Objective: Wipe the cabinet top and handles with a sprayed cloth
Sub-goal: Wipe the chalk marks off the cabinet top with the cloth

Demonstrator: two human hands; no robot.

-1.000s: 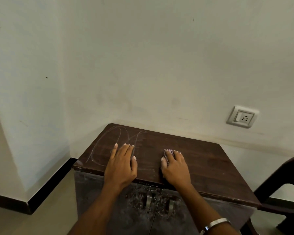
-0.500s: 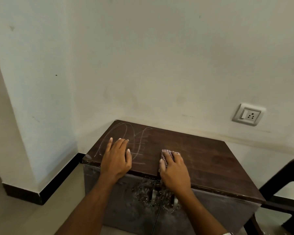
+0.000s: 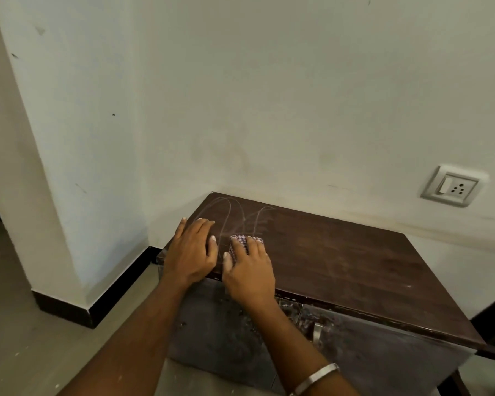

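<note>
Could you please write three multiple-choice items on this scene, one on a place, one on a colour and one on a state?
1. Where on the cabinet top is the checked cloth?
A. near its front left corner
B. at its far right edge
C. hanging off its back

2. What colour is the cabinet top?
A. white
B. dark brown
C. green

3. What is the left hand doing?
A. gripping a handle
B. holding a bottle
C. resting flat on the top

Answers: 1 A, the right hand presses the cloth there; 2 B, dark brown wood grain; 3 C, fingers straight, holding nothing.
</note>
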